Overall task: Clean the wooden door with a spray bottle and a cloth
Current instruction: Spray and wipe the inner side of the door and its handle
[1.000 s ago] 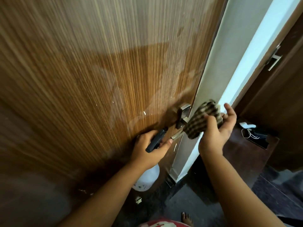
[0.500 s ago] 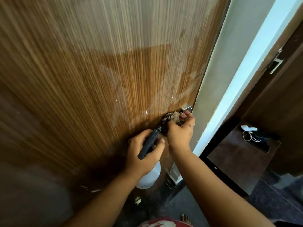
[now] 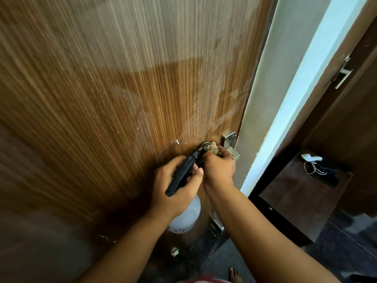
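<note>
Nearest my view: a bare foot (image 3: pixel 235 275) at the bottom edge, on dark floor (image 3: pixel 228 256). Next, my left hand (image 3: pixel 177 187), fingers and thumb curled around the black trigger head of the spray bottle (image 3: pixel 184 218); its white body hangs below the palm, close to the wooden door (image 3: pixel 122 88), nozzle pointing up toward the latch area. Just right of it, my right hand (image 3: pixel 219 168), fingers bunched on the cloth (image 3: pixel 210 149), a crumpled brownish checked wad pressed against the door face immediately beside the metal door handle (image 3: pixel 231 146); the two hands are touching or nearly so. The handle's plate sits at the door's right edge, its lever partly hidden under my fingers. The door surface shows pale streaky patches above the cloth and a few small white flecks to its left. Beyond the edge, a white door frame (image 3: pixel 285 99). Farther right, a dark brown cabinet top (image 3: pixel 289 193) carrying a black item with white cord (image 3: pixel 318 169); I cannot identify it. Farthest, a second dark door with a metal handle (image 3: pixel 343 73).
</note>
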### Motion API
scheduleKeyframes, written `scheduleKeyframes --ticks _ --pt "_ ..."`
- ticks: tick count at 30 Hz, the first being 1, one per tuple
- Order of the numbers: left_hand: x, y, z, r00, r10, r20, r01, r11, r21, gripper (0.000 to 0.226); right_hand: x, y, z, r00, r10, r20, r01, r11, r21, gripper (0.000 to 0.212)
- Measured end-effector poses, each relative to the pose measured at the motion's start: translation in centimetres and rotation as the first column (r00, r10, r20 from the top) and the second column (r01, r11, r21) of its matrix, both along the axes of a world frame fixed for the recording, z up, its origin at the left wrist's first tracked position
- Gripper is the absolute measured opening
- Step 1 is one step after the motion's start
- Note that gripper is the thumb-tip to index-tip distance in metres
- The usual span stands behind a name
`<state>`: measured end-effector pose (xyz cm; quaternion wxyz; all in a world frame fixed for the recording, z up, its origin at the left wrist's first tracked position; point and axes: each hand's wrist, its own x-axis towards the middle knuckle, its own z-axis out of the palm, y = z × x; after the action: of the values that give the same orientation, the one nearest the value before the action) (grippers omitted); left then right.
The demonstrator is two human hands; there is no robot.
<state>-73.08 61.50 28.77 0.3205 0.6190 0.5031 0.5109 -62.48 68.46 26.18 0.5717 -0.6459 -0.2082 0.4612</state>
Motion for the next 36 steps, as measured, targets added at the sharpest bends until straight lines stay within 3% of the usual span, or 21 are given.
scheduleKeyframes --ticks 1,3,5,8,12,16,19,20,22,24,26,28,32,36 --pt "0.0 0.1 0.2 1.000 -0.012 -0.001 0.012 1.000 0.002 0.009 -0.2 -0.4 -0.2 0.999 0.023 0.040 -0.024 0.999 0.033 0.069" --pt "0.0 0.1 0.5 0.999 -0.041 -0.004 0.041 0.999 0.002 0.008 0.1 -1.3 -0.5 0.954 0.080 0.289 -0.117 0.987 0.113 0.060" --pt "-0.1 0.2 0.9 0.998 -0.061 -0.012 0.061 0.998 0.009 0.008 1.3 -1.7 -1.2 0.826 0.086 0.557 -0.232 0.953 0.196 0.052" --pt "-0.6 0.5 1.4 0.998 -0.068 0.003 0.068 0.998 -0.014 0.008 4.3 -1.6 -1.6 0.714 0.067 0.697 -0.344 0.900 0.266 0.030" --pt "-0.7 1.4 1.3 0.991 -0.118 -0.061 0.108 0.983 -0.151 0.016 5.5 -1.5 -0.6 0.859 0.162 0.486 -0.326 0.904 0.275 0.039" --pt "-0.2 1.9 1.0 0.990 -0.087 -0.107 0.070 0.986 -0.148 0.041 4.8 -2.1 0.5 0.944 0.303 0.131 -0.329 0.835 0.442 0.032" --pt "-0.4 2.0 0.9 0.982 -0.100 -0.158 0.077 0.987 -0.143 0.039 4.8 -2.8 1.7 0.889 0.377 -0.261 -0.199 0.830 0.520 0.040" --pt "-0.4 2.1 0.9 0.980 -0.098 -0.175 0.073 0.987 -0.144 0.033 4.8 -3.1 2.0 0.857 0.400 -0.326 -0.189 0.831 0.523 0.045" --pt "-0.2 2.2 0.8 0.977 -0.067 -0.204 0.040 0.990 -0.135 0.015 4.2 -3.9 2.0 0.808 0.472 -0.353 -0.251 0.817 0.519 0.060" --pt "-0.2 2.2 0.6 0.977 -0.031 -0.211 0.007 0.993 -0.116 0.016 2.9 -5.2 1.1 0.770 0.539 -0.342 -0.327 0.793 0.515 0.068" --pt "-0.3 2.2 0.5 0.972 -0.024 -0.235 0.000 0.995 -0.101 0.019 2.1 -6.5 -0.3 0.866 0.428 -0.257 -0.278 0.841 0.465 0.064" --pt "-0.3 2.2 0.4 0.973 -0.036 -0.230 0.014 0.995 -0.099 0.019 2.0 -7.4 -1.7 0.974 0.212 -0.083 -0.163 0.904 0.395 0.060" --pt "0.1 2.1 0.5 0.981 -0.043 -0.190 0.023 0.994 -0.106 0.031 1.7 -9.0 -6.0 0.997 0.053 0.063 -0.071 0.943 0.325 0.067" --pt "0.0 2.1 0.7 0.976 -0.036 -0.213 0.014 0.994 -0.106 0.025 0.8 -8.9 -10.3 0.995 -0.018 -0.094 0.020 1.000 0.012 0.054"
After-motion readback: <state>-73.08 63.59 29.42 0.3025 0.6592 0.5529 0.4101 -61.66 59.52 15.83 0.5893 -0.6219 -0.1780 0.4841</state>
